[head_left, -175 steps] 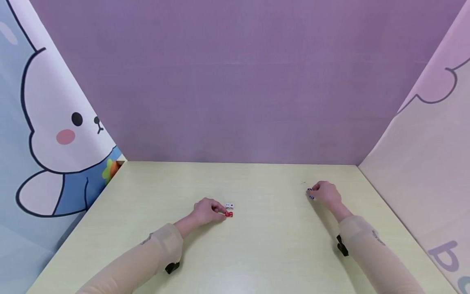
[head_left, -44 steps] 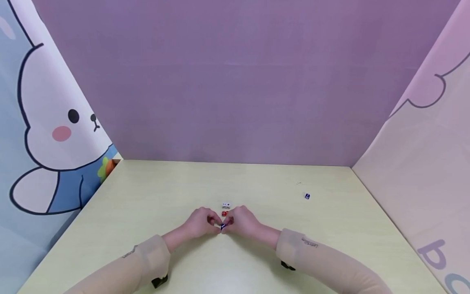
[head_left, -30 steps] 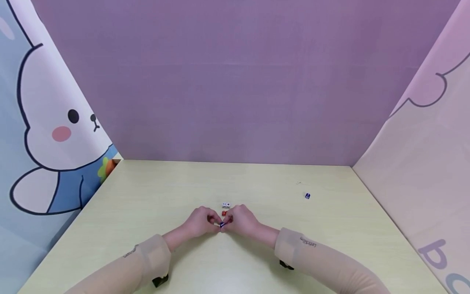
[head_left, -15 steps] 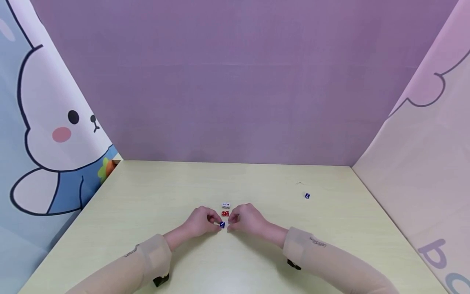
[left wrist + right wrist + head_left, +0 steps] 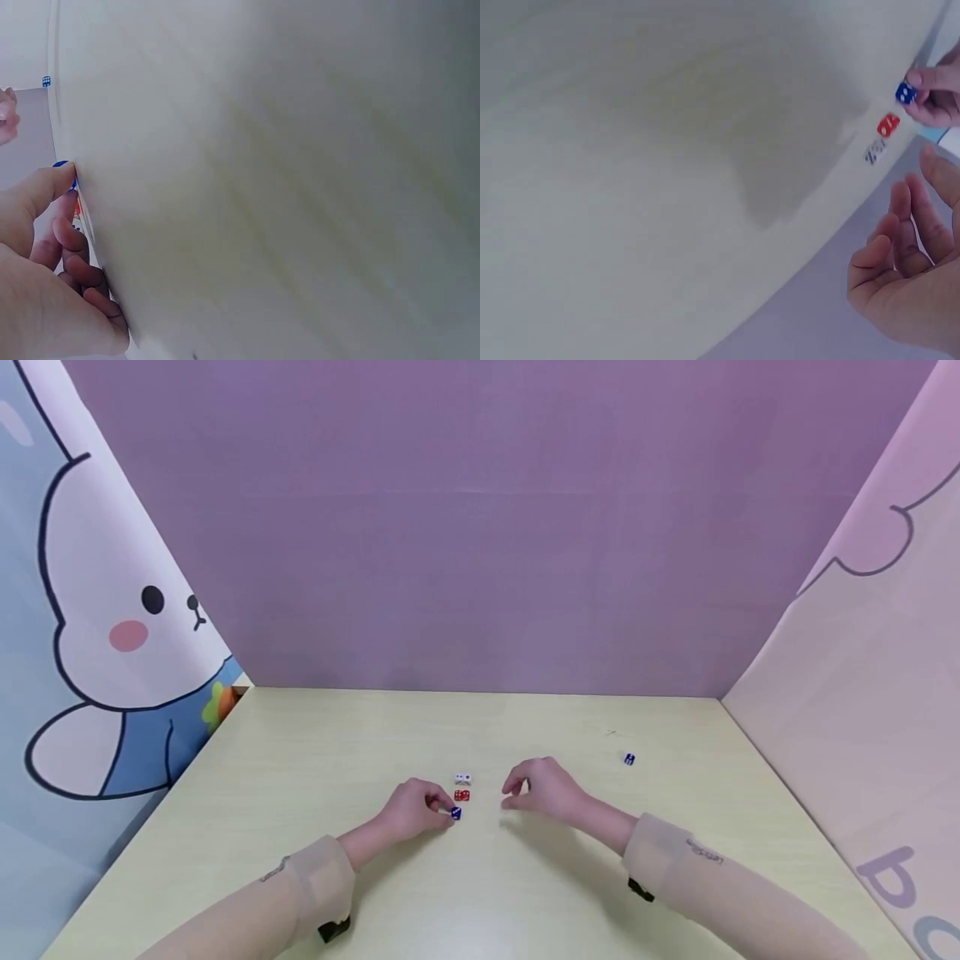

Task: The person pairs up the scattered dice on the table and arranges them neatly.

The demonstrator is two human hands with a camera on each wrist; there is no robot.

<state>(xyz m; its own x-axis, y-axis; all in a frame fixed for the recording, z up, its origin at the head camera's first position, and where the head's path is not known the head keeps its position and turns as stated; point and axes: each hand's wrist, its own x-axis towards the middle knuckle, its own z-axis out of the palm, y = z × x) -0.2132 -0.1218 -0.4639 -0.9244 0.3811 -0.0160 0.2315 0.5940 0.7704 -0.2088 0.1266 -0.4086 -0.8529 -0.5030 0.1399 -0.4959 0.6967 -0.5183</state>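
My left hand (image 5: pixel 414 812) pinches a blue die (image 5: pixel 456 813) with white pips between thumb and fingertip, at the near end of a small group of dice. Just beyond that die lies a pair of red dice (image 5: pixel 462 795), side by side. Behind them sits a white pair (image 5: pixel 462 779) with dark pips. My right hand (image 5: pixel 546 789) is over the table to the right of the group, fingers loosely bent and apart, holding nothing; the right wrist view shows its fingers (image 5: pixel 881 251) bare. Farther right lies another blue die (image 5: pixel 629 759).
The pale wooden table (image 5: pixel 375 727) meets a purple backdrop (image 5: pixel 480 527) at its far edge. Printed cloth panels stand along the left (image 5: pixel 112 677) and right (image 5: pixel 862 693) sides. A small dark mark (image 5: pixel 611 732) shows on the tabletop near the lone blue die.
My right hand carried one blue die from the right to my left hand. It has since let go and moved back rightward. My left hand switched from the red dice to this blue die.
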